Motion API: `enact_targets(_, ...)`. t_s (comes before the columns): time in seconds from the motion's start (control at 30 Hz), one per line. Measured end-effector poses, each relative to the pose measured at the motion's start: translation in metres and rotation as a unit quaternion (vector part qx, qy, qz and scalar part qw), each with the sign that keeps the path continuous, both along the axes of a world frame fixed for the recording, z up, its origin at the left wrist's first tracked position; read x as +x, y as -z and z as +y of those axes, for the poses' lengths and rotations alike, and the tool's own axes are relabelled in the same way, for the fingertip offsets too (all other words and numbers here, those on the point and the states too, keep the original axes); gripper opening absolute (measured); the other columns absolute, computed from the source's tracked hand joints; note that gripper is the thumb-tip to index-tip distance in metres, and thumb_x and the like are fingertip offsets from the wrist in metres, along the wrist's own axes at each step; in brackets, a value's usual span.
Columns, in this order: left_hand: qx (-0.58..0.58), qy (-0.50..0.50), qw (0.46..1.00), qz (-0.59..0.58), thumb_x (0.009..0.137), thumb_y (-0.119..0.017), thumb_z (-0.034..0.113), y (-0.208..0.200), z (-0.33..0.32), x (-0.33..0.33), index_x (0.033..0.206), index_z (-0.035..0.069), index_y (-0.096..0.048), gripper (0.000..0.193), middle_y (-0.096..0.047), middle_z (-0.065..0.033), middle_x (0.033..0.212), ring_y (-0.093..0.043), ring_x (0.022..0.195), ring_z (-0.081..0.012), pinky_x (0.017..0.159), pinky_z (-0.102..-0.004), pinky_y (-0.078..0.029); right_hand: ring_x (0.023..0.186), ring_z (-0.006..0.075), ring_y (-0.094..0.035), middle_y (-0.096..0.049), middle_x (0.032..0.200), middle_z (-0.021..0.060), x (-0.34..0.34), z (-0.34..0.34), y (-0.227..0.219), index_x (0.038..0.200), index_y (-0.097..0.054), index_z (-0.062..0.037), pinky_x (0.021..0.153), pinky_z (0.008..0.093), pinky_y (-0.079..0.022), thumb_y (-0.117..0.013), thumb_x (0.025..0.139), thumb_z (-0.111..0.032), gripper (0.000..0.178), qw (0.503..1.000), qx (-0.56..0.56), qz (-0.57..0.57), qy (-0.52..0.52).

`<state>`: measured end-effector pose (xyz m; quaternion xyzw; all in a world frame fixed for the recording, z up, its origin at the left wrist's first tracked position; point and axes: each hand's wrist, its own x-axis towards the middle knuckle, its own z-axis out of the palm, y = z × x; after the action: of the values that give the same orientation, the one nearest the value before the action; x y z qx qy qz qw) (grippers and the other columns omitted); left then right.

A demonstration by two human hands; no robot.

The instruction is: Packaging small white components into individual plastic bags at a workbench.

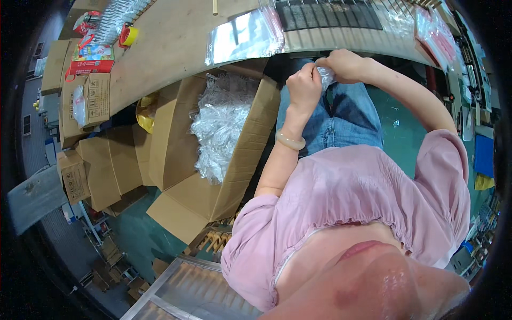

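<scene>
Above my lap, close to the table's edge, my left hand (304, 85) and my right hand (346, 65) meet with their fingers bent closed. Between them is a small piece of crinkled clear plastic (325, 78), gripped from both sides. My fingers cover much of it, so its exact kind cannot be made out. To my left stands an open cardboard box (248, 130) heaped with many thin clear plastic pieces (221, 128). On the table just beyond my hands lies a stack of flat clear plastic bags (240, 40).
The wooden table (160, 50) curves across the front. It bears a black mat (330, 16), more clear bags (437, 34) at right, a yellow tape roll (128, 36) and a red package (92, 57). More cartons (109, 165) stand at left; a slatted frame (197, 288) sits behind.
</scene>
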<state>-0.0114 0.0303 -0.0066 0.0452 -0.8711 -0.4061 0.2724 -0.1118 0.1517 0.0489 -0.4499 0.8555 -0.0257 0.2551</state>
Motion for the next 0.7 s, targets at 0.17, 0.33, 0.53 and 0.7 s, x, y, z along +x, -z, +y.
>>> enact_targets(0.17, 0.033, -0.006, 0.999, -0.009, 0.082, -0.058, 0.008, -0.005, -0.013, -0.003, 0.082, 0.003, -0.066, 0.009, -0.063, -0.0184, 0.068, -0.063, 0.063, -0.0346, 0.055, -0.0397, -0.05, 0.088, 0.0378, -0.062, -0.066, 0.09, 0.0177, -0.011, 0.006, -0.04, 0.097, -0.062, -0.0042, 0.076, 0.0434, -0.049, -0.062, 0.068, -0.001, 0.03, 0.998, -0.047, -0.03, -0.005)
enact_targets(0.33, 0.072, 0.033, 0.996, -0.036, 0.081, -0.062, 0.011, -0.008, -0.024, -0.005, 0.085, 0.003, -0.067, 0.01, -0.064, -0.0162, 0.068, -0.064, 0.06, -0.0298, 0.055, -0.0352, -0.05, 0.089, 0.0342, -0.061, -0.064, 0.084, 0.0144, -0.025, 0.015, -0.007, 0.088, -0.063, -0.0028, 0.078, 0.0407, -0.049, -0.061, 0.07, -0.001, 0.018, 0.991, -0.103, -0.047, -0.078)
enact_targets(0.53, 0.058, 0.22, 0.973, -0.025, 0.077, -0.069, 0.012, -0.016, -0.049, 0.006, 0.09, 0.006, -0.067, 0.014, -0.066, -0.0145, 0.076, -0.064, 0.065, -0.0295, 0.057, -0.0347, -0.051, 0.096, 0.028, -0.053, -0.059, 0.089, 0.011, -0.024, 0.017, -0.009, 0.096, -0.066, -0.0038, 0.077, 0.0371, -0.047, -0.066, 0.066, -0.003, 0.03, 0.942, -0.164, 0.096, -0.277)
enact_targets(0.7, -0.194, 0.287, 0.937, -0.05, 0.075, -0.071, 0.011, -0.003, -0.075, 0.02, 0.093, 0.01, -0.067, 0.018, -0.067, -0.0113, 0.078, -0.065, 0.069, -0.0266, 0.059, -0.0333, -0.051, 0.091, 0.0286, -0.054, -0.057, 0.087, 0.0105, -0.031, 0.029, 0.003, 0.093, -0.065, -0.0025, 0.073, 0.0379, -0.046, -0.064, 0.068, 0.001, 0.025, 0.956, -0.146, 0.078, -0.242)
